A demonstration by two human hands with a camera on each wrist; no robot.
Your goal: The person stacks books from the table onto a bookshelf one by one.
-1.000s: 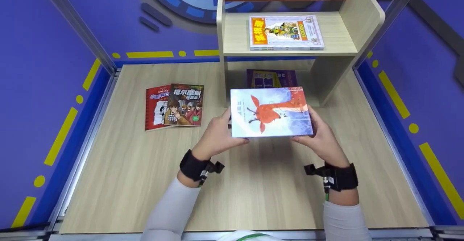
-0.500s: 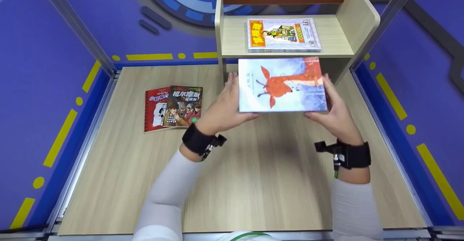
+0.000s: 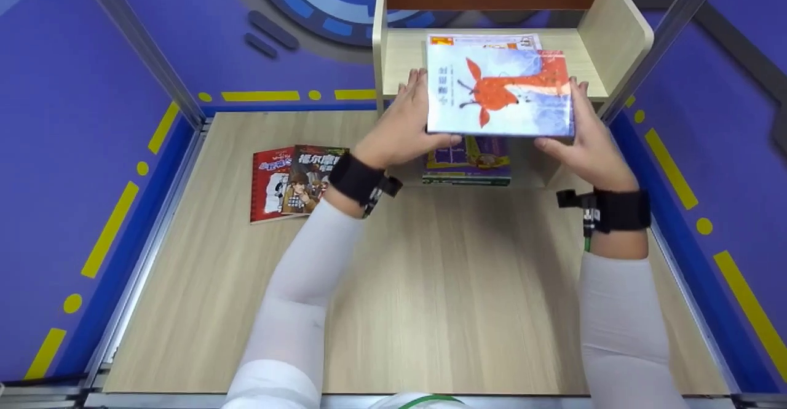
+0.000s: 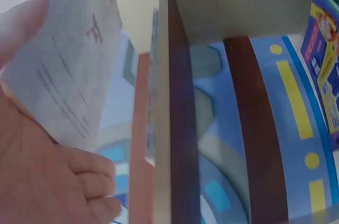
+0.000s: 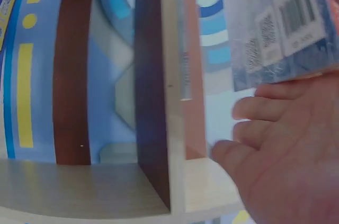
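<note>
A picture book [image 3: 504,98] with a red long-necked animal on its pale blue cover is held up between both hands, in front of the bookshelf's [image 3: 376,58] upper board. My left hand [image 3: 403,120] grips its left edge, thumb at the near corner. On the opposite edge is my right hand [image 3: 596,144], gripping likewise. The right wrist view shows barcodes on the book's underside [image 5: 280,28]. Just behind the book, and partly covered by it, lies a pile of comic books [image 3: 442,40] on the upper board. Whether the held book touches this pile cannot be told.
Purple-covered books [image 3: 470,160] are stacked in the shelf's lower compartment. To the left on the table [image 3: 430,310], a red book [image 3: 265,194] lies partly under a dark comic book [image 3: 307,178]. Blue panels [image 3: 55,150] enclose the table's sides and back.
Both hands have carried the picture book up and forward, slightly rightward, from above the table to the upper shelf. It now overlaps the comic books there, and the purple stack below shows more.
</note>
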